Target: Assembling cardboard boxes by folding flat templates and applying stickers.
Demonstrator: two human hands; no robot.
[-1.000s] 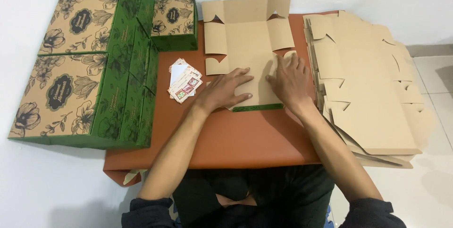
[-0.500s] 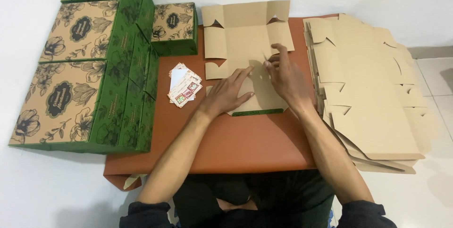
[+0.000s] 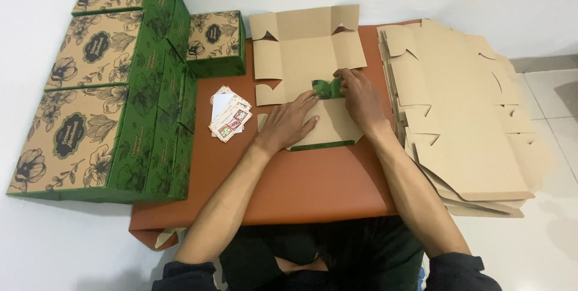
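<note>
A flat, unfolded cardboard box blank [image 3: 304,50] lies on the orange-brown table top [image 3: 301,182], plain brown side up. My left hand [image 3: 289,122] presses flat on its near panel, fingers spread. My right hand [image 3: 355,95] pinches a flap [image 3: 328,88] at the middle of the blank and has turned it up, showing its green floral printed side. A green edge of the blank shows at its near end [image 3: 319,145].
Several assembled green-and-tan floral boxes [image 3: 90,98] stand stacked at the left, one smaller [image 3: 215,41] at the back. A small pile of printed cards [image 3: 229,113] lies beside my left hand. A tall stack of flat blanks [image 3: 463,116] fills the right side.
My right hand moved from pressing the panel to lifting a flap, turning its green side up. My left hand slid slightly but still holds the panel down.
</note>
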